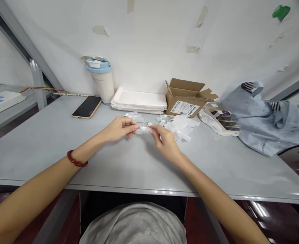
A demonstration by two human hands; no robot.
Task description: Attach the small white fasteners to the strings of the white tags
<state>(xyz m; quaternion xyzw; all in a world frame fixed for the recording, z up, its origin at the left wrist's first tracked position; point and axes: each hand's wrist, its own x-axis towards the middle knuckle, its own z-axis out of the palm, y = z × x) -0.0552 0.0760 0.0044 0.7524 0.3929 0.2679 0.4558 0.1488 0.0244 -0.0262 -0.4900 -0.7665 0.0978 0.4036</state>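
Note:
A small white-and-clear plastic piece [144, 129] with a thin loop is held just above the table, between my two hands. My left hand [121, 129] pinches at its left end, by the thin loop, with thumb and forefinger closed. On the other side, my right hand [166, 140] grips the piece between thumb and fingertips, which cover its right end. Right behind my right hand lies a pile of similar white and clear plastic pieces [182, 125], some with thin cords. Several clear tube-like pieces [136, 117] rest behind my left hand.
Along the back stand a cream cup [103, 84] with a blue lid, a stack of white envelope-like sheets [140, 100] and an open cardboard box [185, 100]. A phone [87, 107] lies at left. At right are a packet [221, 120] and blue-grey cloth [273, 118].

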